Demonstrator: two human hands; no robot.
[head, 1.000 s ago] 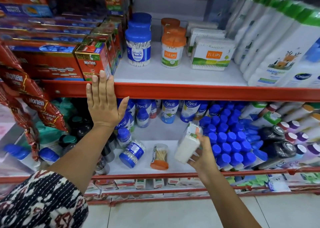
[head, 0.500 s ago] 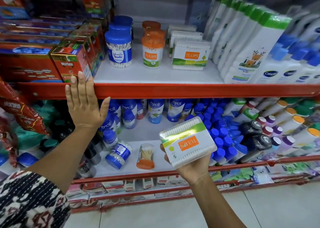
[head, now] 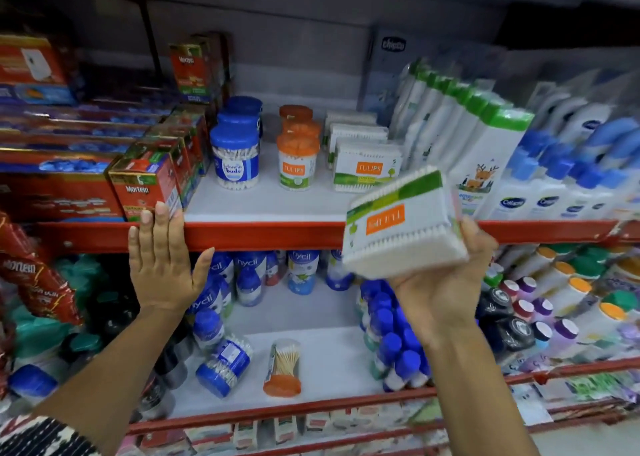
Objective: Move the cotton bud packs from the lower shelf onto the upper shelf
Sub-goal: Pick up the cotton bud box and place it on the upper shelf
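My right hand (head: 446, 282) grips a flat white Tulips cotton bud pack (head: 401, 225) with a green and orange label, held tilted in front of the red edge of the upper shelf (head: 270, 235). My left hand (head: 162, 265) rests flat and open against that edge. On the upper shelf stand blue-lidded cotton bud jars (head: 235, 159), orange-lidded Tulips jars (head: 298, 161) and stacked Tulips packs (head: 367, 164). On the lower shelf (head: 329, 358) a blue-lidded cotton bud jar (head: 225, 365) and an orange-lidded jar (head: 284, 369) lie on their sides.
Red Mortein boxes (head: 145, 181) crowd the upper shelf's left, white green-capped bottles (head: 485, 150) its right. Blue-capped Nycil bottles (head: 391, 334) and other bottles fill the lower shelf. Red Mortein packets (head: 31, 275) hang at far left.
My right hand has lifted the Tulips pack from the lower shelf up to the level of the upper shelf's edge. My left hand has stayed on the red edge.
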